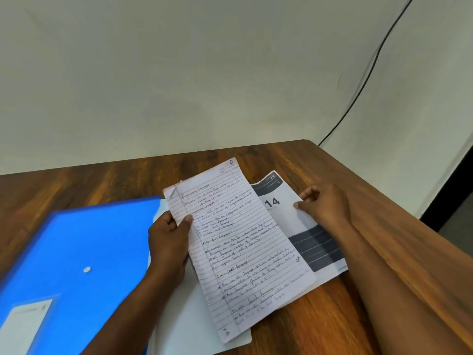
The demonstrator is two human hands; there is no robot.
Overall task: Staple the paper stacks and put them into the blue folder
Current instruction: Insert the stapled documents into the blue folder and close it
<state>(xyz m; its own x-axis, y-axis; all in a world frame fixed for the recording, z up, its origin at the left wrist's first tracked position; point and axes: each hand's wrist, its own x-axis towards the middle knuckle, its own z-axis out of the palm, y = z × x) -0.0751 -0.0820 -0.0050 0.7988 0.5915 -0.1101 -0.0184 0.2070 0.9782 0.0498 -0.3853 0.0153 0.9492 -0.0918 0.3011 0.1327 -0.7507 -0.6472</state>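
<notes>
Left hand pinches the handwritten lined stack; right hand pinches the printed "14" stack. Square edges before sliding into the blue folder.

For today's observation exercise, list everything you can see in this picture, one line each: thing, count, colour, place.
Blue folder: one, blue with a white snap, table's left side.
Label: one, white, on the folder's near corner.
Handwritten lined sheets: one stack, white with dark writing, centre, held at their left edge.
Printed paper marked 14: one, white with dark grey bands, right of and under the lined sheets.
Plain sheet: one, white, under the lined sheets.
Table: one, brown wood.
Cable: one, black, along the wall.
Left hand: grips the lined sheets.
Right hand: fingers on the printed paper's right edge.
</notes>
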